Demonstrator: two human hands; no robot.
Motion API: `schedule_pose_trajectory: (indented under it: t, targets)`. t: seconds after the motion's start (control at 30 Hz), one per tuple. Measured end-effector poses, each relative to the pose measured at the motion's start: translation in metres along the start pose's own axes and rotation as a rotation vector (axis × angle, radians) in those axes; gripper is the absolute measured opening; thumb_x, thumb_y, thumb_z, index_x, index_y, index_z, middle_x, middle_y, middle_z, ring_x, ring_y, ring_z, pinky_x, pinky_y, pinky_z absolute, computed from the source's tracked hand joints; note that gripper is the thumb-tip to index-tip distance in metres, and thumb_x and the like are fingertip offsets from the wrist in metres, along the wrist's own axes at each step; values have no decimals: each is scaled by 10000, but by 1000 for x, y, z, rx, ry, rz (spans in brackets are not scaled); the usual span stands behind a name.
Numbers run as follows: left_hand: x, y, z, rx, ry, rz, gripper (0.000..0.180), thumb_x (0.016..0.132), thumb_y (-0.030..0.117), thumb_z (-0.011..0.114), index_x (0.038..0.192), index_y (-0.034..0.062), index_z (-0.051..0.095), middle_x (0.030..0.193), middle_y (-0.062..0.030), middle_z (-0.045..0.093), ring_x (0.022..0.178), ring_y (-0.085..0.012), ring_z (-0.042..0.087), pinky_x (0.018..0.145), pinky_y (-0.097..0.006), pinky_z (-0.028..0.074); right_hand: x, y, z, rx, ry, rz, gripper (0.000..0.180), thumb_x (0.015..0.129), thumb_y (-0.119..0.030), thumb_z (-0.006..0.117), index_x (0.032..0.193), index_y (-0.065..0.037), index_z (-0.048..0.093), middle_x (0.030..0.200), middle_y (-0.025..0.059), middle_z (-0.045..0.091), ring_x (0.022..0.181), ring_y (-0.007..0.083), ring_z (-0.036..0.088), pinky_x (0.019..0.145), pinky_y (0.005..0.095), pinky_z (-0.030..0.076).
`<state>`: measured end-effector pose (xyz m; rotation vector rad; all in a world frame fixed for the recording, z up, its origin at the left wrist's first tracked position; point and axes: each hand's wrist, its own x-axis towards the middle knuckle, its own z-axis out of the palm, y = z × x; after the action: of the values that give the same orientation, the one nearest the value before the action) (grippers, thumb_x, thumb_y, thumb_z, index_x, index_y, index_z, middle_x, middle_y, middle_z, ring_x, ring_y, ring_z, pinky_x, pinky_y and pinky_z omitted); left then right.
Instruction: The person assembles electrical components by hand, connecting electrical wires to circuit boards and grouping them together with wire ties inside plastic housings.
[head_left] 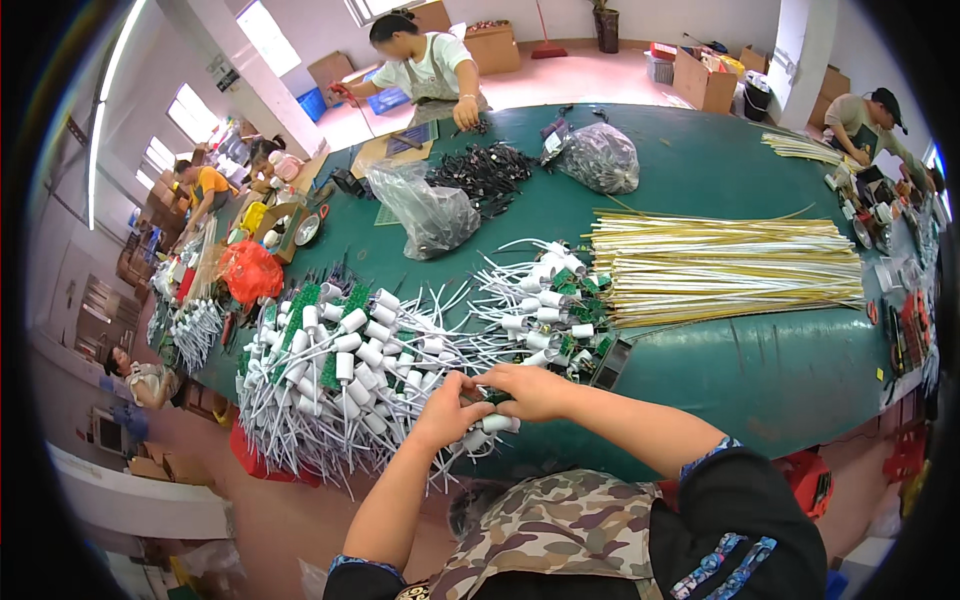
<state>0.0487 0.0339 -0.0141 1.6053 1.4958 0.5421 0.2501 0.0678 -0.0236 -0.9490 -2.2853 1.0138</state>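
Observation:
My left hand [446,408] and my right hand [530,391] meet at the near edge of the table, fingers closed together on a small dark green circuit board [495,397]. White cylinders [492,424] hang just below the fingers; whether they belong to this board I cannot tell. To the left lies a large heap of green circuit boards with white cylinders and white wires [350,365]. Beyond my hands is a smaller pile of similar boards [545,305], with a dark rectangular piece [611,363] at its near right side.
A wide bundle of white and yellow strips [730,268] lies to the right on the green table [760,375]. Farther off are clear plastic bags [425,215], black parts [485,172] and a red bag [250,270]. A co-worker [428,70] works across the table; others sit along both sides.

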Motion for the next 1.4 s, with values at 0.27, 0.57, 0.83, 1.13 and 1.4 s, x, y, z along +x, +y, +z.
schedule_pose_trajectory:
  t: [0.27,0.57,0.83,1.13,1.4]
  targets:
    - [3,-1,7,-188,14,-94,171,890,121,660,990,-7,605,884,-77,660,805,-125,616,713,-267,497,-5,-2,22,-137,172,23,148,826,-180,626,900,-52,626,846,120,646,872,330,636,755,447,507]
    - [-26,-34,-56,-387,326,-104,132,891,92,656,977,-3,621,842,-27,639,762,-78,571,689,-231,462,30,20,-32,526,731,352,227,868,-224,637,985,-33,609,904,161,664,847,321,639,732,413,487]
    - [-34,18,-58,-364,219,-90,197,831,65,698,996,-3,616,879,-46,644,808,-110,615,696,-241,487,8,79,-30,-374,930,109,357,747,-152,712,1051,-24,575,1194,200,564,1139,392,486,975,476,392]
    - [1,19,-14,-450,-31,12,362,848,-2,672,1135,27,455,1085,-81,569,925,-116,596,770,-253,498,7,-4,-10,198,86,-151,364,818,-129,684,1177,-99,634,1025,119,649,907,307,638,795,387,514]
    - [8,22,16,-290,311,41,119,838,77,707,861,11,611,787,-53,639,716,-112,577,670,-266,474,2,-6,7,-9,382,16,259,800,-106,678,1056,-67,671,957,132,668,870,316,653,767,378,530]
